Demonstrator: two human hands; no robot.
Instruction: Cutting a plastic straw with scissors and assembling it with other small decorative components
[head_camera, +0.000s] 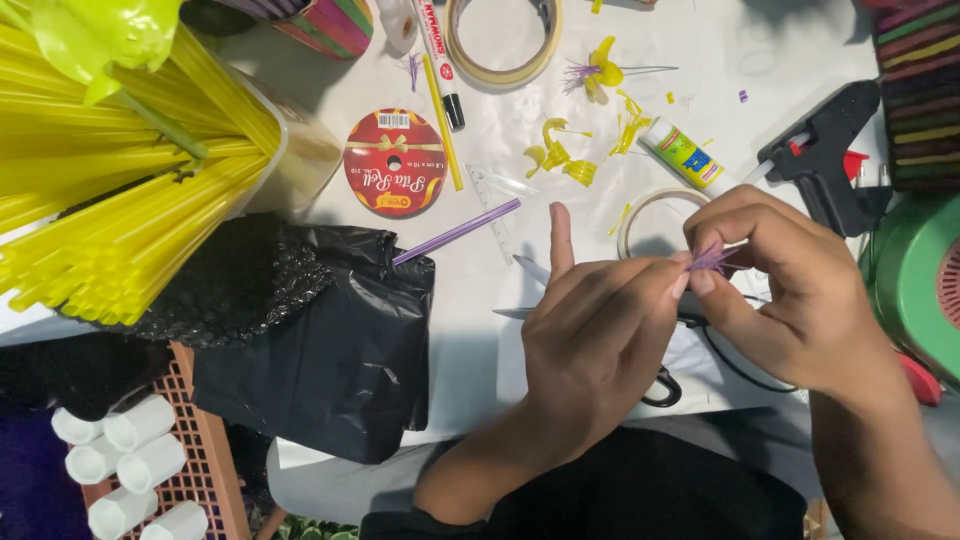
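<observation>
Both hands meet over the white table (480, 310) at centre right. My left hand (595, 340) and my right hand (790, 290) pinch a small purple fringed straw piece (712, 258) between their fingertips. The left index finger points straight up. Black-handled scissors (665, 385) lie under my left hand, mostly hidden. A long purple straw (455, 232) lies on the table to the left of my hands.
A big bundle of yellow straws (110, 190) fills the upper left, over a black plastic bag (330, 340). A red ribbon spool (394, 163), tape rolls (503, 40), glue stick (685, 155), black glue gun (825, 150), marker (440, 60) and yellow straw flowers (560, 155) lie beyond my hands.
</observation>
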